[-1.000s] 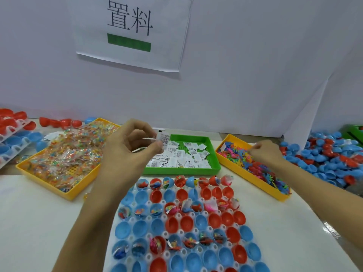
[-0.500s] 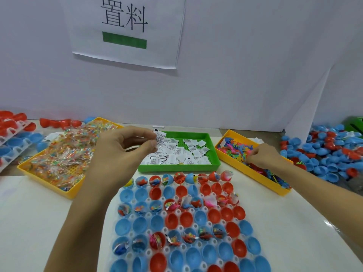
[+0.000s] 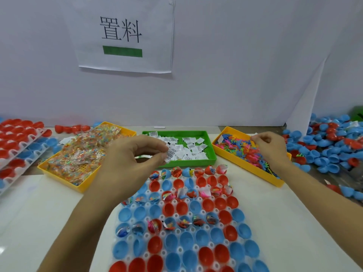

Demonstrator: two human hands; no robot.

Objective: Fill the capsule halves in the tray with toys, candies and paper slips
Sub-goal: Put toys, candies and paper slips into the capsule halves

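A white tray (image 3: 196, 247) of red and blue capsule halves lies in front of me; some rows hold toys, candy and slips, others are bare. My left hand (image 3: 129, 160) pinches a few white paper slips (image 3: 171, 154) between thumb and fingertips, above the near edge of the green slip tray (image 3: 213, 154). My right hand (image 3: 269, 148) hovers over the yellow tray of small coloured toys (image 3: 243, 150), fingers curled together; I cannot see whether it holds a toy. Wrapped candies fill the yellow tray (image 3: 78, 154) on the left.
Stacked trays of red and blue capsule halves (image 3: 17, 142) stand at the far left. A loose heap of blue and red halves (image 3: 330, 142) lies at the right. A white wall with a printed sign (image 3: 123, 34) closes off the back.
My left hand has drifted right and slightly forward with the slips, towards the green tray's near edge. My right hand has lifted a little above the toy tray.
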